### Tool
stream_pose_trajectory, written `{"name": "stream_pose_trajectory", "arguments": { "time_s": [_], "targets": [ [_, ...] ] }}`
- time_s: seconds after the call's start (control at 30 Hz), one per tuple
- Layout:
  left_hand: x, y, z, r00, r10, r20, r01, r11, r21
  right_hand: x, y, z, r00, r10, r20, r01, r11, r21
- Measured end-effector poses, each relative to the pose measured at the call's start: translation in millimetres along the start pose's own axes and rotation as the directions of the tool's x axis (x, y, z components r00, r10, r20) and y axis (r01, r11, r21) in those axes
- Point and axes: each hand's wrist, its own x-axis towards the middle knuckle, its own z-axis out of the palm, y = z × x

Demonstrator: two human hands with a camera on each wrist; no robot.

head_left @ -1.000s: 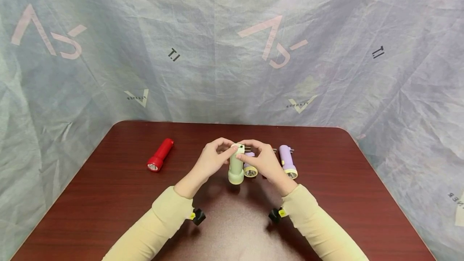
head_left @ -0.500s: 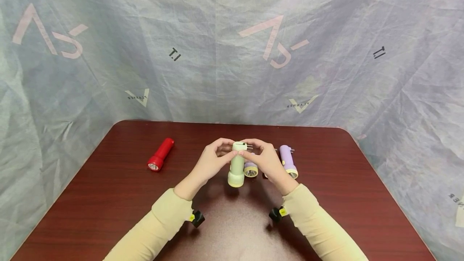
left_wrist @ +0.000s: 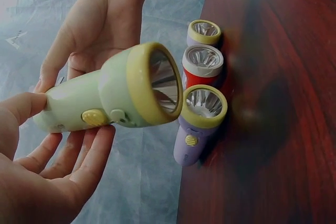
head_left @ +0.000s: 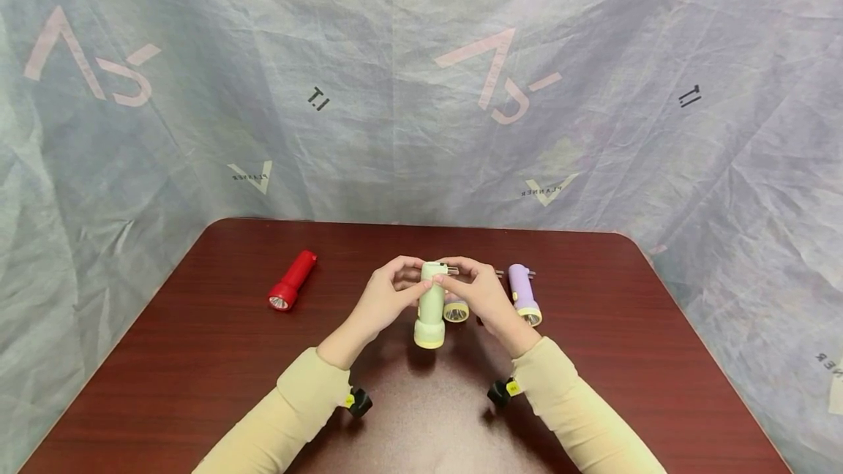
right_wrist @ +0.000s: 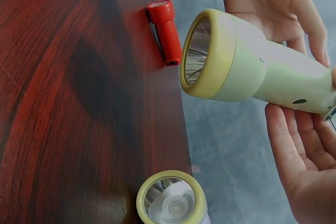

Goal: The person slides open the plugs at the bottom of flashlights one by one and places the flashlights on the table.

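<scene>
A pale green flashlight [head_left: 431, 309] with a yellow lens ring is held above the table, its lens end toward me. Metal plug prongs [head_left: 453, 270] stick out to the right at its tail. My left hand [head_left: 385, 297] grips the tail end, thumb on the near side and fingers underneath. My right hand [head_left: 484, 297] holds the same end from the other side, thumb meeting the left one. A yellow switch [left_wrist: 94, 117] shows on the barrel in the left wrist view. Behind the green flashlight, a purple flashlight [head_left: 456, 311] is partly hidden.
A red flashlight [head_left: 293, 281] lies at the left of the dark red table [head_left: 165, 386]. At the right lies another purple flashlight [head_left: 521, 291]. Between the purple ones is a red and white flashlight [left_wrist: 202, 62], mostly hidden by my right hand in the head view. A printed cloth [head_left: 395, 93] hangs behind.
The green flashlight's lens end has come down and toward me. My left thumb has slid from the tail's top to the near side. The flashlights on the table have not moved.
</scene>
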Motion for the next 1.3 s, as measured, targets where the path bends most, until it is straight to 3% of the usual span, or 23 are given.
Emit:
{"name": "stream_pose_trajectory", "arguments": {
  "time_s": [0.97, 1.3],
  "targets": [
    [4.8, 4.8, -1.6, 0.997, -0.077, -0.013, 0.077, 0.996, -0.038, -2, 7, 2, 0.997, 0.05, 0.056, -0.053, 0.997, 0.052],
    [4.6, 6.7, -1.8, 0.995, -0.085, -0.054, 0.082, 0.995, -0.051, -3, 10, 3, 0.993, 0.074, 0.092, -0.081, 0.994, 0.077]
  ]
}}
